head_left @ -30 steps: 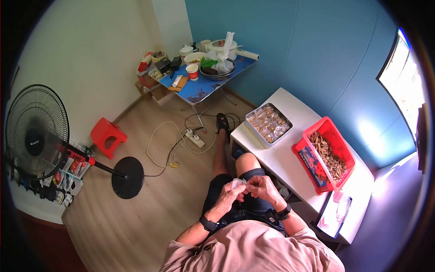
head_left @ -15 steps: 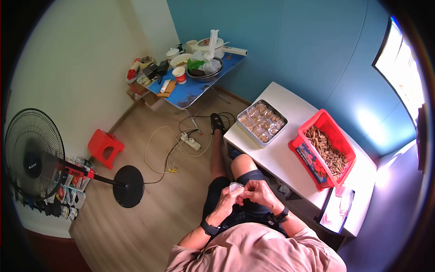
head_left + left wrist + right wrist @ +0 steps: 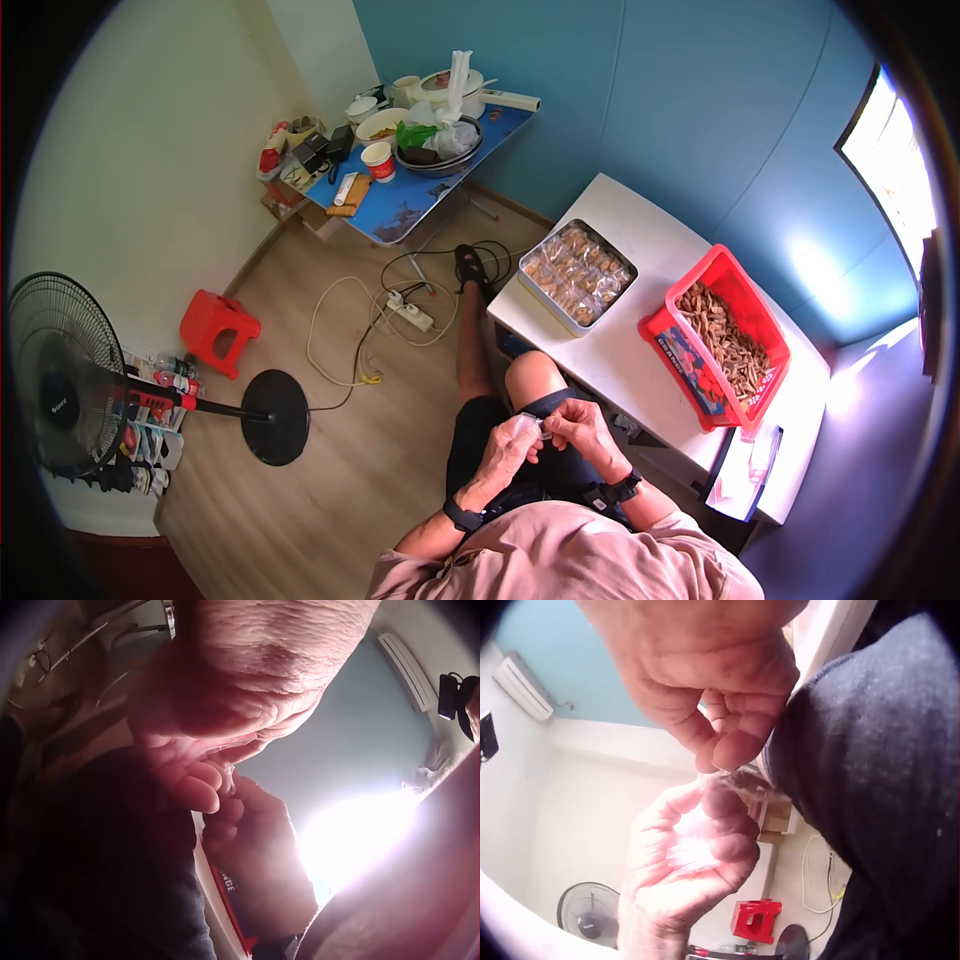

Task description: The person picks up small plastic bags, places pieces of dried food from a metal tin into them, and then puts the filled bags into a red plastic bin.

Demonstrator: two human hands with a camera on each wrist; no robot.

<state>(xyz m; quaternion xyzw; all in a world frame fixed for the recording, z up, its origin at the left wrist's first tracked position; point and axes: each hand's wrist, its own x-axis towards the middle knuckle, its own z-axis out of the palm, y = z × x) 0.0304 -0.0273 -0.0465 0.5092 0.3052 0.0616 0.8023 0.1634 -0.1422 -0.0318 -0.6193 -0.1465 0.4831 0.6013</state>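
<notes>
Pinching: L hand (image 3: 505, 452) & R hand (image 3: 587, 436), both curled on clear plastic (image 3: 744, 778)
Bench (image 3: 610, 368): tin (image 3: 549, 304) w/ wrapped pcs (image 3: 580, 265), nr red basket (image 3: 720, 272)

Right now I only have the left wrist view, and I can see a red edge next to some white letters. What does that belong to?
Observer: The head view shows a red plastic basket standing on a white table.
Operator: What's inside it?
Observer: Loose, slender brown pieces; I can't tell exactly what they are.
Operator: And what's being held?
Observer: The right wrist view shows the left hand with a white item in its palm, too washed out by glare to identify.
</notes>
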